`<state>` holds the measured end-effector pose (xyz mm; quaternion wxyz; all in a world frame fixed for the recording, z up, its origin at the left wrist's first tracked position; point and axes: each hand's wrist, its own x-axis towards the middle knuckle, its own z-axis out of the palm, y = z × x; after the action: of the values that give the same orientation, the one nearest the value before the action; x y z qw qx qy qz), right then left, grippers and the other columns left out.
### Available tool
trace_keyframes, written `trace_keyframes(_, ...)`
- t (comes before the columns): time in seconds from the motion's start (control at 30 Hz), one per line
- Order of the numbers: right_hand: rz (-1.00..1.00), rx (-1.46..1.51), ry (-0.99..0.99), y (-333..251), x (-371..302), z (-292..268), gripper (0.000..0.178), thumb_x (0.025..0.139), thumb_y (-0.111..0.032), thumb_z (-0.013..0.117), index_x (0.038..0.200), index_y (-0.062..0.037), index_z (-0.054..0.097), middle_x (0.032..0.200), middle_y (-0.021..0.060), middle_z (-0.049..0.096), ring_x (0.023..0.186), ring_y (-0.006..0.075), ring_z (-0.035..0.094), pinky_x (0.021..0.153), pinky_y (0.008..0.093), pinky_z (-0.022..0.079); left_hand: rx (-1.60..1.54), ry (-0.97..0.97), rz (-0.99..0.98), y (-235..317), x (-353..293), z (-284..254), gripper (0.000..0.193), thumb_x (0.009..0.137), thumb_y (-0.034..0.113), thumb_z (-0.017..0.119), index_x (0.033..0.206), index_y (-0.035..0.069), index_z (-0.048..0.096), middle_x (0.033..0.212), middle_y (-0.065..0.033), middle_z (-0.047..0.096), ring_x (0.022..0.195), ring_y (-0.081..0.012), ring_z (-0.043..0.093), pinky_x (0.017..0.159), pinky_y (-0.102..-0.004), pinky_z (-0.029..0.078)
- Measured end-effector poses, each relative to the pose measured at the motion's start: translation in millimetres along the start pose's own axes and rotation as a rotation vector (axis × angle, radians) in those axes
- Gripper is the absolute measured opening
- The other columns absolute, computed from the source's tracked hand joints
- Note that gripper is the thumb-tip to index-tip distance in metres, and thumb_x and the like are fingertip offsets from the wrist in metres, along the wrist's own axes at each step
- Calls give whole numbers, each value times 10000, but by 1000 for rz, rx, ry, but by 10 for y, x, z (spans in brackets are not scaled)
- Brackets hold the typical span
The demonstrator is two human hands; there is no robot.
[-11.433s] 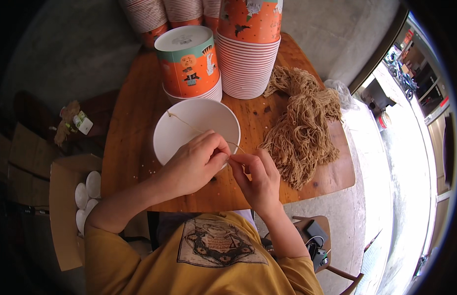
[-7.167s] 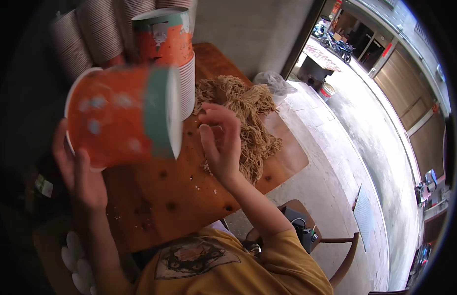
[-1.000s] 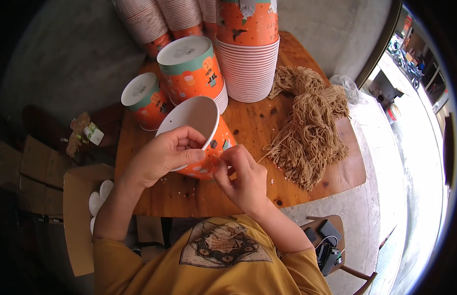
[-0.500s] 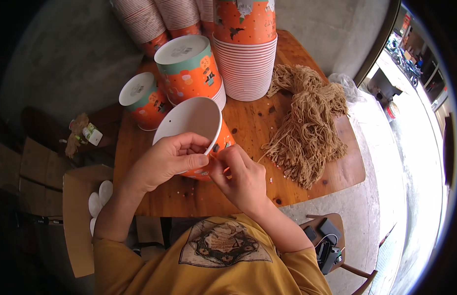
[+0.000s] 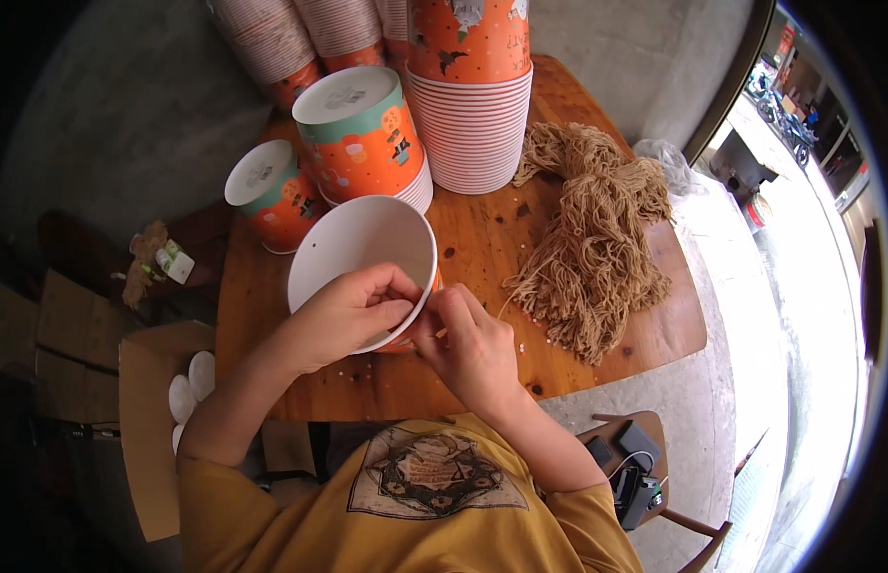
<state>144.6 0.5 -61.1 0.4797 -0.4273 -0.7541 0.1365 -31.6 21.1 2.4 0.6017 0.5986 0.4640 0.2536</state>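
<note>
A paper bucket [image 5: 353, 234], white inside and orange outside, tilts with its mouth toward me at the front of the wooden table. My left hand [image 5: 353, 310] reaches over its rim, with fingers curled and thumb pressed toward them against the inner wall; what they hold, if anything, is hidden. Outside the same wall, my right hand [image 5: 468, 344] pinches close to the rim. A thin tan cord [image 5: 506, 304] shows beside it, near the bundle of tan cords [image 5: 601, 248] on the right. A small dark hole shows in the bucket's far inner wall.
Behind the bucket stand upturned orange buckets [image 5: 358, 143], a smaller one [image 5: 272, 205] and a tall nested stack [image 5: 468, 129]. More stacks lean at the wall. A cardboard box [image 5: 162, 430] with white discs sits lower left; a stool [image 5: 649, 439] holding dark devices is lower right.
The bucket has tipped so more of its inside faces me. My left fingers have moved from the rim deeper inside; my right hand stays close outside the wall.
</note>
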Motion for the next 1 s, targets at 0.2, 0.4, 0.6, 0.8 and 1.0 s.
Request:
trace_keyframes(0.2,38,64,-27,63,-44,-14,184,823,-63,707,917,-50,550,810,81,604,614,247,654,530,349,528,226,58,10,-136,107,46,86,969,88,535,1003,9,541,906,-64,629,824,-133,605,733,-290,493)
trace_keyframes(0.4,276,185,-94,123,-31,-188,160,918,-175,650,970,-62,549,698,76,650,542,225,641,501,340,502,560,333,360,-94,98,36,71,958,76,528,959,9,503,859,-150,584,817,-309,603,749,-357,483)
trace_keyframes(0.6,271,379,-162,112,194,-303,214,903,-181,694,1051,-54,607,595,48,525,491,118,484,483,276,407,366,257,410,-19,117,26,82,959,73,548,1023,26,525,997,-51,573,858,-138,561,751,-291,467)
trace_keyframes(0.8,422,728,-168,208,155,-90,110,933,-134,661,967,-30,647,660,-39,547,604,24,441,549,228,392,-172,82,114,58,121,102,309,947,51,555,1251,32,500,1093,-56,587,979,-103,558,823,-265,465)
trace_keyframes(1.0,516,929,-157,232,133,-112,109,964,-139,631,972,-30,639,795,-63,603,716,9,499,657,181,415,-410,-33,-50,19,160,67,380,934,62,579,1299,10,486,1110,-60,608,1004,-93,573,813,-228,445)
